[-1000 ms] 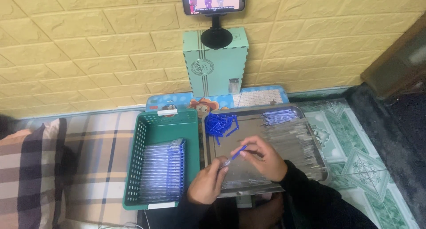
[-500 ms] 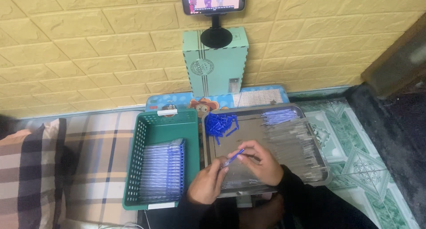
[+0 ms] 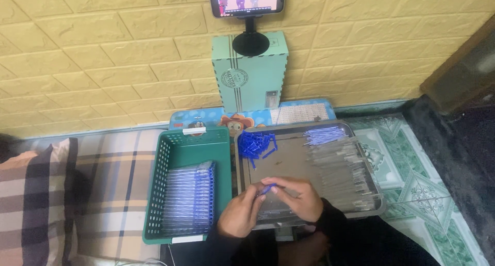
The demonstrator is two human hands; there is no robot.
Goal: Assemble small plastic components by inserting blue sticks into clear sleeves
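My left hand [image 3: 240, 213] and my right hand [image 3: 297, 196] meet over the near part of a grey metal tray [image 3: 374, 169]. Between their fingertips they pinch a thin pen with a blue cap [image 3: 267, 188]. On the tray lie a heap of blue caps [image 3: 256, 143] at the far left, a bundle of blue refills [image 3: 324, 135] at the far right, and rows of clear pen barrels [image 3: 345, 175] along the right side. Left of the tray a green plastic basket [image 3: 178, 152] holds a stack of finished blue pens [image 3: 192, 197].
A teal box [image 3: 250, 72] stands against the yellow brick-pattern wall, with a phone on a stand [image 3: 246, 0] above it. A checked cushion and blanket [image 3: 62, 194] lie to the left. Green patterned floor tiles [image 3: 428, 194] are on the right.
Both hands have drawn closer together and nearer to me over the tray. The blue-capped pen now sits lower between the fingertips.
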